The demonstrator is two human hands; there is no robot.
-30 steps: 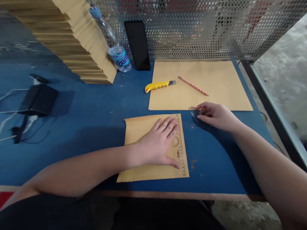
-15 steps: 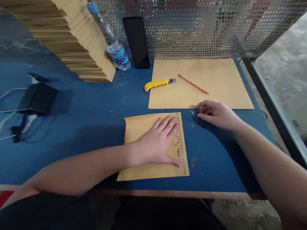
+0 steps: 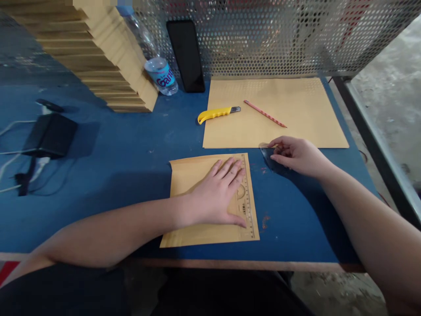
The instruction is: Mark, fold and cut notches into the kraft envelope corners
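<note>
on the blue table (image 3: 131,149), smooth and faintly scuffed, a tan paper (image 3: 190,177) is laid, its far left corner slightly curled. by the left hand (image 3: 213,199), fingers spread flat and clasping nothing, the paper is covered, along with part of a clear plastic ruler (image 3: 245,193) set along its right side. by the right hand (image 3: 294,156), a clear piece (image 3: 265,150) is pinched between thumb and fingertips; its full shape is hidden. beyond, a yellow cutter (image 3: 215,114) and a slim, spotted pencil (image 3: 265,114) are rested on a flat sheet (image 3: 305,109), the cutter's handle overhanging. farther, a ridged stack (image 3: 121,74) is cut off above, and a phone (image 3: 187,57) is leaned against perforated mesh (image 3: 263,44).
</note>
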